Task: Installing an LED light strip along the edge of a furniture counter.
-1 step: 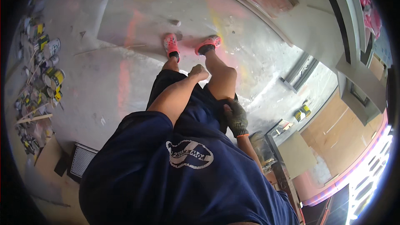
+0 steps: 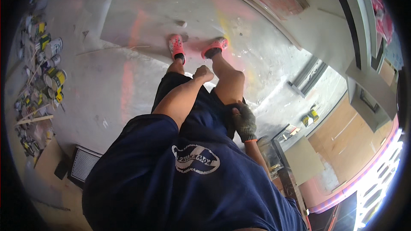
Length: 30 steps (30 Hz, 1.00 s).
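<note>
My left hand [image 2: 203, 74] is bare and curled into a fist between my knees. Nothing sticks out of the fist, and its palm side is hidden. My right hand [image 2: 245, 122] wears a dark grey knit glove with an orange cuff. It rests against the leg of my black shorts [image 2: 220, 106] on the right thigh. The thumb shows; the other fingers are mostly hidden, so whether they grip the cloth cannot be made out. Pink clogs [image 2: 176, 45] are on my feet, on the grey, paint-stained floor [image 2: 98, 90].
Paint cans [image 2: 55, 79] and scraps crowd the left side. A thin stick [image 2: 100, 51] lies on the floor. Grey metal profiles [image 2: 309, 76] lie to the right, near another can [image 2: 310, 118]. A large white panel structure [image 2: 329, 30] borders the upper right. A dark box with a grille [image 2: 84, 164] stands lower left.
</note>
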{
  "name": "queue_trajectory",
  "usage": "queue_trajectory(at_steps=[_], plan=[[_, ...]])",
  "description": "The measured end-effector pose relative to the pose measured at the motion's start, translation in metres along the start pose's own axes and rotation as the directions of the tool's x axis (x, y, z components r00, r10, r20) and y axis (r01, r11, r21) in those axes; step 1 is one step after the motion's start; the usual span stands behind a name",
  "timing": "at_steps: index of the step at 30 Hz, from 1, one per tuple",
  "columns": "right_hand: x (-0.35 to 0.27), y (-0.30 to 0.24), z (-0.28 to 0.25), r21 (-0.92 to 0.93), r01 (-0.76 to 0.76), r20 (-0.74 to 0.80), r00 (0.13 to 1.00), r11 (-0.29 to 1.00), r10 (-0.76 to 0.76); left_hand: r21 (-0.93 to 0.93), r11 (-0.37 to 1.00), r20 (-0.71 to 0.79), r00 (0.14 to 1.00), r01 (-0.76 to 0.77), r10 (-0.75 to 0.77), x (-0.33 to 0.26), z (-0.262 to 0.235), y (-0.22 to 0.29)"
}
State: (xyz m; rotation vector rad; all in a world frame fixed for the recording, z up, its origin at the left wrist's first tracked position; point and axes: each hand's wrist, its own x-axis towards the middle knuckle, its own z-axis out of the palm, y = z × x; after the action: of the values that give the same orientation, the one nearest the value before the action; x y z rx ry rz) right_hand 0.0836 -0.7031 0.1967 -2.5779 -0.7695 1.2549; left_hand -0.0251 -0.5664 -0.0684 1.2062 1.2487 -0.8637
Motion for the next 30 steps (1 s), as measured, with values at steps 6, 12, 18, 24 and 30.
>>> queue_trajectory(at_steps=[6,12,18,24,30], plan=[[0.070,0.055,-0.021,0.146,-0.308,-0.094,0.942,0.940,0.323,-0.137,0.990,-0.399,0.917,-0.028,-0.030,0.103,-0.057,-0.032],[0.231,0.136,-0.001,-0.203,-0.126,-0.115,0.988,0.971,0.104,0.094,0.996,-0.862,0.500,-0.005,0.084,0.294,-0.078,-0.095],[0.337,0.145,0.047,-0.215,0.080,-0.113,0.988,0.973,-0.107,0.091,0.940,-0.858,0.453,-0.330,0.243,0.394,-0.101,-0.076],[0.397,0.094,0.115,-0.295,0.517,0.025,0.845,0.804,-0.534,0.172,0.895,-0.871,0.361,-0.412,0.333,0.401,-0.124,-0.080],[0.381,0.045,0.123,-0.248,0.572,0.009,0.808,0.782,-0.589,0.289,0.829,-0.688,0.499,-0.478,0.527,0.248,-0.144,-0.003]])
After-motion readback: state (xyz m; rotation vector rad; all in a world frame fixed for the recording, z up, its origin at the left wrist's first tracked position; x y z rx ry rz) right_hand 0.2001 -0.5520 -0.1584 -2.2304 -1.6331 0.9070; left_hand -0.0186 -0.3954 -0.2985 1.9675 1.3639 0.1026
